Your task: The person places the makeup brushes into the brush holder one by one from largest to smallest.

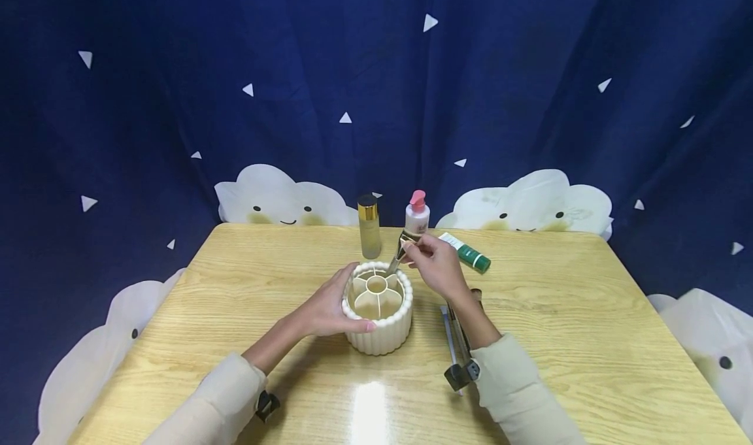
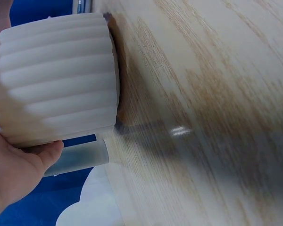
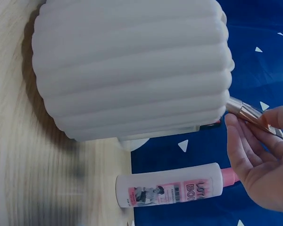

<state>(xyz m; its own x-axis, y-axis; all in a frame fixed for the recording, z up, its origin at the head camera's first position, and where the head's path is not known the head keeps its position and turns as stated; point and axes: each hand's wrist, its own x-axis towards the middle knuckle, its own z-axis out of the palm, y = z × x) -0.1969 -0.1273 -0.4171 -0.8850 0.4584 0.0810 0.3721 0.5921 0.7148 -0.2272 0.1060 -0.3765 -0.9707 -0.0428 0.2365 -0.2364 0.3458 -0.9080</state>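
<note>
A cream ribbed round organizer (image 1: 382,337) with a beaded rim and several compartments around a central ring stands on the table. My left hand (image 1: 329,308) grips its left side, thumb at the front and fingers toward the back. In the left wrist view the ribbed wall (image 2: 56,80) lies against that hand (image 2: 14,169). At the back right rim, my right hand (image 1: 438,262) pinches a slim silver and gold makeup brush (image 1: 397,261), tilted, its lower end at a rear compartment. The right wrist view shows the brush's shiny shaft (image 3: 247,113) between thumb and fingers.
Behind the organizer stand a gold-capped bottle (image 1: 369,232) and a pink-pump lotion bottle (image 1: 417,217). A green and white tube (image 1: 470,255) lies at the back right. Slim tools (image 1: 450,334) lie partly under my right forearm. A blue curtain (image 1: 376,72) hangs behind the table.
</note>
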